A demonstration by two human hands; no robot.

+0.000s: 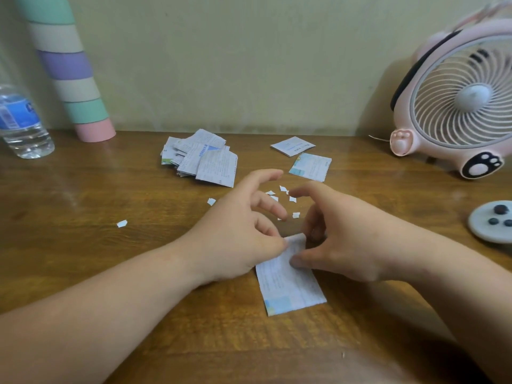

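A printed paper slip point(291, 284) lies on the wooden table point(110, 245) in front of me, its far end lifted and curled. My left hand point(238, 231) pinches that far end from the left with thumb and fingers. My right hand point(338, 236) pinches the same end from the right, thumb pressing on the paper. Several tiny torn paper scraps point(282, 199) lie just beyond my fingers, and one more scrap point(122, 223) sits further left.
A pile of printed paper pieces point(202, 159) lies at the back centre, two single folded pieces point(310, 166) to its right. A pink desk fan point(457, 103) stands back right, a water bottle point(19, 123) and striped tube point(69, 70) back left, a small round dish point(490, 221) at right.
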